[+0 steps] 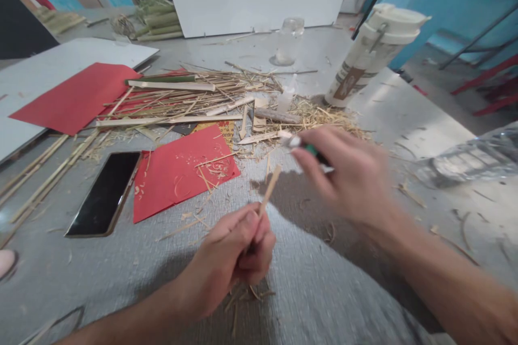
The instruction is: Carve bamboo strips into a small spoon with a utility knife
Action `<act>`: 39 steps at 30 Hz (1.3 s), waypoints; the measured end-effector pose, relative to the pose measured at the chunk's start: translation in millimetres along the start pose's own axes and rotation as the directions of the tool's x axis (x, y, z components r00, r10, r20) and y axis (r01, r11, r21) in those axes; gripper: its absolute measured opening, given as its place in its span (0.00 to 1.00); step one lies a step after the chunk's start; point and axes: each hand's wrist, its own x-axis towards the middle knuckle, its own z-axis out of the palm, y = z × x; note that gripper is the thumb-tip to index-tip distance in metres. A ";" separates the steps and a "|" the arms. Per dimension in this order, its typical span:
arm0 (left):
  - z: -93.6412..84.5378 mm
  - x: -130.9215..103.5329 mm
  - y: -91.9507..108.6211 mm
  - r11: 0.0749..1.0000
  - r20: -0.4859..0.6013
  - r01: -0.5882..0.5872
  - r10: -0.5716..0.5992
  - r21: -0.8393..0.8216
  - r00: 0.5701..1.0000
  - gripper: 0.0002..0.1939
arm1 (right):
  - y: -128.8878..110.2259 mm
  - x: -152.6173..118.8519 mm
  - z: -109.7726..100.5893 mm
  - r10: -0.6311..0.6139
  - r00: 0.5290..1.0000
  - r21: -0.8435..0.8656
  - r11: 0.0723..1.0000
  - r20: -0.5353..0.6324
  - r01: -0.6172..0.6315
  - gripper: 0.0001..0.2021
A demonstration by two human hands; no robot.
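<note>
My left hand (243, 242) is closed around a thin bamboo strip (270, 188), whose pale end points up and away from me. Higher up and to the right, my right hand (343, 167) grips a small tool with a green and black handle (313, 151). The tool's pale whitish end is blurred, so its exact kind cannot be made out. That end is apart from the strip. Ahead of both hands lie split bamboo pieces (259, 138) and a heap of shavings (327, 117). A red paper sheet (178, 172) sprinkled with shavings lies left of the strip.
A black-screened phone (105, 194) lies at left. Another red sheet (81, 97) rests partly on a white board (117, 54). Long bamboo sticks (170, 97) spread behind. A white tumbler (364, 59) and a clear jar (288, 43) stand farther back; a clear plastic bottle (477, 159) lies at right.
</note>
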 end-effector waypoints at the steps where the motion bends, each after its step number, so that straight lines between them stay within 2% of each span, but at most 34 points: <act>1: 0.3 -0.5 -1.9 1.000 0.027 0.010 -0.010 -0.001 1.000 0.22 | 5.9 1.7 -1.8 0.069 0.996 -0.002 0.998 -0.059 -0.070 0.12; 3: 0.2 -1.0 -3.8 1.000 0.048 0.016 -0.016 -0.009 0.999 0.21 | 14.9 4.1 -3.7 0.133 0.980 0.006 0.991 -0.150 -0.133 0.11; 4: -0.4 -0.8 -3.7 1.000 0.041 0.010 -0.010 -0.015 0.999 0.20 | 16.8 4.6 -3.7 0.131 0.979 0.018 0.991 -0.157 -0.130 0.11; 9: -5.2 3.5 0.8 0.998 -0.065 -0.049 0.047 -0.037 0.997 0.16 | 0.5 -0.6 1.9 -0.022 0.998 0.149 0.989 0.054 0.014 0.10; 12: -6.4 6.6 -0.1 0.997 -0.142 -0.070 0.066 -0.020 0.988 0.17 | -14.5 -6.4 5.8 -0.125 0.982 0.206 0.974 0.141 0.094 0.11; 16: -4.5 6.6 -3.8 0.997 -0.188 -0.069 0.073 0.031 0.980 0.19 | -22.9 -10.9 9.7 -0.227 0.947 0.244 0.955 0.228 0.170 0.15; 19: -1.7 4.2 -3.4 0.997 -0.200 -0.068 0.073 0.036 0.977 0.21 | -23.6 -10.9 10.0 -0.261 0.938 0.201 0.955 0.227 0.217 0.18; 24: 1.8 1.8 2.6 0.998 -0.205 -0.063 0.066 0.018 0.976 0.23 | -24.1 -9.2 6.5 -0.293 0.941 0.023 0.956 0.171 0.293 0.20; 26: 3.1 0.7 2.4 0.999 -0.187 -0.048 0.049 0.007 0.981 0.23 | -18.9 -7.1 4.3 -0.257 0.955 -0.008 0.965 0.147 0.261 0.19; 29: 5.2 -2.0 -2.6 1.000 -0.098 0.005 -0.005 -0.002 0.995 0.24 | -0.8 -1.3 0.3 -0.035 0.999 -0.042 0.998 0.015 0.036 0.15; 31: 5.7 -3.4 -6.2 1.000 -0.042 0.022 -0.022 -0.004 0.999 0.23 | 12.1 2.6 -1.9 0.126 0.987 -0.048 0.990 -0.104 -0.131 0.14; 32: 5.4 -3.6 -7.3 1.000 -0.030 0.017 -0.017 -0.006 0.999 0.22 | 16.2 3.8 -2.4 0.167 0.979 -0.042 0.984 -0.114 -0.173 0.14; 34: 4.0 -2.7 -7.3 1.000 -0.051 -0.005 0.004 -0.013 0.999 0.21 | 17.6 3.9 -1.9 0.154 0.986 0.005 0.988 -0.062 -0.154 0.12; 37: 1.0 0.4 -4.8 0.999 -0.112 -0.044 0.041 -0.031 0.993 0.19 | 5.0 -0.9 2.5 -0.015 0.999 0.120 0.993 0.048 0.009 0.10; 39: -0.8 2.1 -4.1 0.997 -0.132 -0.065 0.060 -0.039 0.990 0.18 | -6.4 -5.4 6.4 -0.108 0.986 0.175 0.981 0.128 0.085 0.11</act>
